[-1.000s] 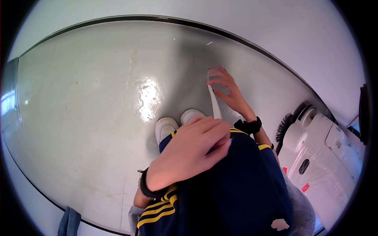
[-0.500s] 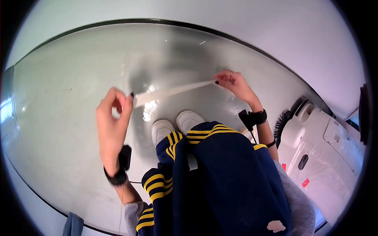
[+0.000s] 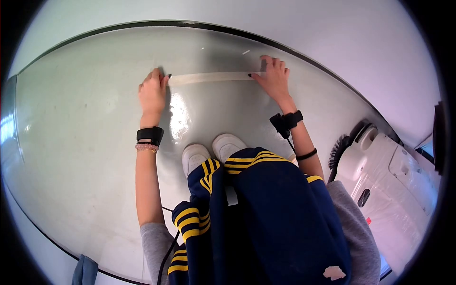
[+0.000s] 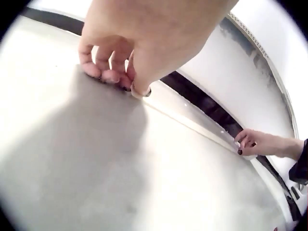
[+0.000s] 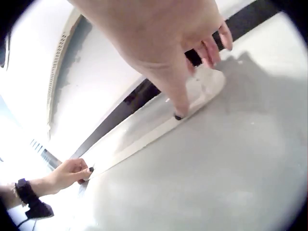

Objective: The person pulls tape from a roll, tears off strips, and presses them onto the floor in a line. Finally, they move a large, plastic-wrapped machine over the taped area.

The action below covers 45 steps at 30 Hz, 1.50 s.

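A long pale strip stretches between both hands in the head view, low over the floor or on it; I cannot tell which. My left hand pinches its left end between thumb and curled fingers, also seen in the left wrist view, where the hand is close to the floor. My right hand has its thumb on the strip near the right end, fingers spread. In the right wrist view the thumb of that hand touches the strip, and a loose end curves beneath the fingers.
Grey shiny floor lies all round, bounded by a dark edge strip along the wall. A white machine with a black brush stands at the right. White shoes are below the strip. A small white scrap lies beyond.
The hands came apart from near the lap, drawing the strip out between them. Both then moved forward, and the strip turned nearly level across the view. The right hand's fingers have spread.
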Motion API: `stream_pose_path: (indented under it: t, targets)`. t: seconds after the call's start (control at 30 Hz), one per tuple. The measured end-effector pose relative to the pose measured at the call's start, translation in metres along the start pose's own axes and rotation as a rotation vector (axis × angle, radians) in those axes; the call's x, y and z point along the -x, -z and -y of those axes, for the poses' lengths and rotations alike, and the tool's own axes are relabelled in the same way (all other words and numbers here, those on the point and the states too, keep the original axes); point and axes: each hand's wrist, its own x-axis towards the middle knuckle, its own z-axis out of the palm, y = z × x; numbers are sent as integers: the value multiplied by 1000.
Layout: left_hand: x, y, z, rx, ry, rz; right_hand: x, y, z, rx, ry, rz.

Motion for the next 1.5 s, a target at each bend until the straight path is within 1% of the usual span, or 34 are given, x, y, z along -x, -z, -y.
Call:
stream_pose_path:
  t: [0.03,0.07,0.13,0.2,0.27,0.3,0.37,0.4,0.47,0.5,0.57,0.6,0.67,0.7,0.73,0.8,0.87,0.93,1.0,1.07,1.13,1.2,1.23,1.3,1.33,1.4,1.43,1.5]
  targets:
    - [2,-5,1,-32,-58,-71,2,-2,5,260,-30,-132]
    - [5,-4,0,-69,-118,-143,3,-7,7,254,-26,-129]
    - [6,-4,2,-78,-101,-104,5,-24,9,251,293,-284]
    - [6,-5,3,-79,-87,-67,8,-38,43,12,499,-27]
    - [4,-5,6,-9,-80,-25,20,-67,77,-205,737,90]
    - [4,-4,4,-8,-80,-27,23,-72,89,-203,738,89]
    - [4,2,3,7,-91,22,28,-81,104,-172,660,111]
    - [4,0,5,7,-87,28,28,-87,101,-175,658,119]
    - [4,0,5,17,-132,-19,29,-89,87,-99,627,107]
    - [4,0,6,19,-136,-18,33,-85,75,-97,624,105]
    - [2,-1,5,33,-64,30,38,-67,42,-98,490,151]
    - [1,-1,5,38,-65,25,43,-55,25,-49,449,150]
    - [3,-1,5,53,-137,-66,55,-35,-9,63,361,131]
    - [3,-1,3,55,-137,-65,61,-30,-26,127,315,112]
    - [3,1,1,73,-110,-50,66,-23,-38,129,313,111]
    - [4,5,-8,91,-84,-37,75,-9,-57,201,152,65]
    - [10,4,-29,144,-149,-20,77,-7,-70,214,134,68]
    - [20,14,-66,271,-213,36,80,-4,-76,223,115,80]
    - [36,17,-106,251,-381,70,83,1,-76,70,18,24]
    - [53,9,-141,181,-464,196,90,3,-80,63,31,-3]
    - [61,20,-181,271,-621,221,91,0,-80,61,33,-31]
    - [69,15,-205,511,-764,220,92,1,-80,-46,-51,-21]
    - [85,10,-204,524,-756,206,99,-8,-84,-30,-41,-18]
    - [88,28,-212,789,-738,542,105,-17,-91,-144,43,-79]
    - [79,40,-214,788,-740,551,106,-15,-88,-146,34,-80]
    - [67,62,-202,978,-641,682,108,-9,-65,-357,-46,-180]
    - [61,73,-193,977,-642,686,107,-5,-53,-358,-50,-181]
    - [40,105,-180,925,-421,650,96,18,-24,-300,131,-312]
